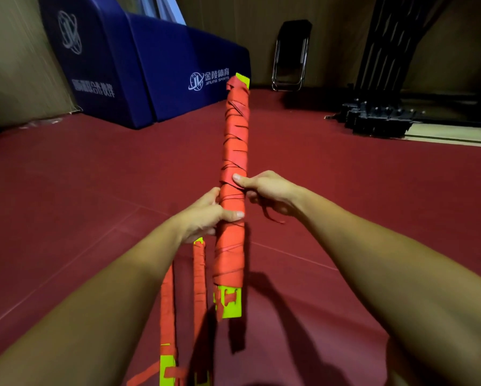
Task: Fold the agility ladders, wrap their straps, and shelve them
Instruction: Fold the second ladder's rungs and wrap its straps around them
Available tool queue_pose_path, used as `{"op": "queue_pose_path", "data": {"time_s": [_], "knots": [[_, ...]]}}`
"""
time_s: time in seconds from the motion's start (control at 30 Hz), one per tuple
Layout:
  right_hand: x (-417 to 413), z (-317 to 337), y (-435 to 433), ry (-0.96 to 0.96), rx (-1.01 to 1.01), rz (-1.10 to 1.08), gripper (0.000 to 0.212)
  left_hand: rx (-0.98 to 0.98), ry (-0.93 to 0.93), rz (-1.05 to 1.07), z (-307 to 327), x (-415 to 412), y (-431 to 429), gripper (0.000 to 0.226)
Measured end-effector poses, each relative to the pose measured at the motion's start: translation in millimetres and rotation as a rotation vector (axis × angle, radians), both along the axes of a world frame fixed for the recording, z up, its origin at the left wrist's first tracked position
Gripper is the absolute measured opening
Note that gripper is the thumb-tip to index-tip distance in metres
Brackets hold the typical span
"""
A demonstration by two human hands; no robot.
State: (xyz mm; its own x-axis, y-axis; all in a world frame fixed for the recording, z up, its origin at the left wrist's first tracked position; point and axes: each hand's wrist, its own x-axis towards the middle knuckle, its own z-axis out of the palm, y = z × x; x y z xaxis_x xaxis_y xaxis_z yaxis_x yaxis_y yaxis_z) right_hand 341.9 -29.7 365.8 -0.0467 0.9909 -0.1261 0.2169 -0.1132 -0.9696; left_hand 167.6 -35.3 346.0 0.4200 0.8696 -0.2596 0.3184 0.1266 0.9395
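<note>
Matt woven strap point(235, 151), glossy plastic rungs point(229, 303)

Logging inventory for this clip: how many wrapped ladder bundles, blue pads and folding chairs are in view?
Wrapped ladder bundles: 3 (one held, two lower down)
Blue pads: 2
Folding chairs: 1
Total: 6

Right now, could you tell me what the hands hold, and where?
The left hand and right hand both grip the wrapped ladder around its middle.
</note>
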Motion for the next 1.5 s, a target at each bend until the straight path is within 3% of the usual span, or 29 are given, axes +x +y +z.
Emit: {"op": "queue_pose_path", "data": {"time_s": [0.13, 0.23, 0.33, 0.47, 0.6, 0.67, 0.87, 1.03, 1.13, 1.4, 1.5], "knots": [[-5, 1, -1, 0.07, 0.056, -0.127, 0.041, 0.095, 0.055, -0.01, 2, 5, -1, 0.064], [-12, 1, -3, 0.118, 0.067, -0.216, 0.042, 0.279, 0.294, 0.049, 5, 12, -2, 0.084], [-18, 0, -4, 0.064, 0.078, -0.249, 0.04, 0.353, 0.493, 0.138, 8, 14, -3, 0.083], [-11, 7, -7, 0.142, 0.035, -0.114, 0.036, 0.169, 0.105, 0.025, 14, 8, -7, 0.051], [4, 4, -15, 0.248, -0.109, 0.067, 0.024, -0.022, -0.124, -0.011, 13, -5, -11, 0.065], [6, 1, -19, 0.233, -0.132, 0.095, 0.024, -0.043, -0.183, 0.014, 10, -5, -9, 0.057], [3, 0, -13, 0.024, -0.036, 0.066, 0.021, -0.02, -0.213, 0.094, 10, -5, -5, 0.05], [3, -8, -5, -0.032, 0.056, -0.087, 0.015, -0.01, -0.264, 0.153, 12, 0, -5, 0.041], [7, -13, -1, -0.171, 0.045, -0.166, 0.014, 0.004, -0.253, 0.179, 9, 3, -8, 0.039], [-3, -11, -4, 0.228, -0.146, -0.18, 0.022, 0.051, -0.181, 0.236, 3, 19, -10, 0.066], [-3, -11, -4, 0.31, -0.144, -0.186, 0.022, 0.081, -0.147, 0.146, 1, 20, -9, 0.059]]}}
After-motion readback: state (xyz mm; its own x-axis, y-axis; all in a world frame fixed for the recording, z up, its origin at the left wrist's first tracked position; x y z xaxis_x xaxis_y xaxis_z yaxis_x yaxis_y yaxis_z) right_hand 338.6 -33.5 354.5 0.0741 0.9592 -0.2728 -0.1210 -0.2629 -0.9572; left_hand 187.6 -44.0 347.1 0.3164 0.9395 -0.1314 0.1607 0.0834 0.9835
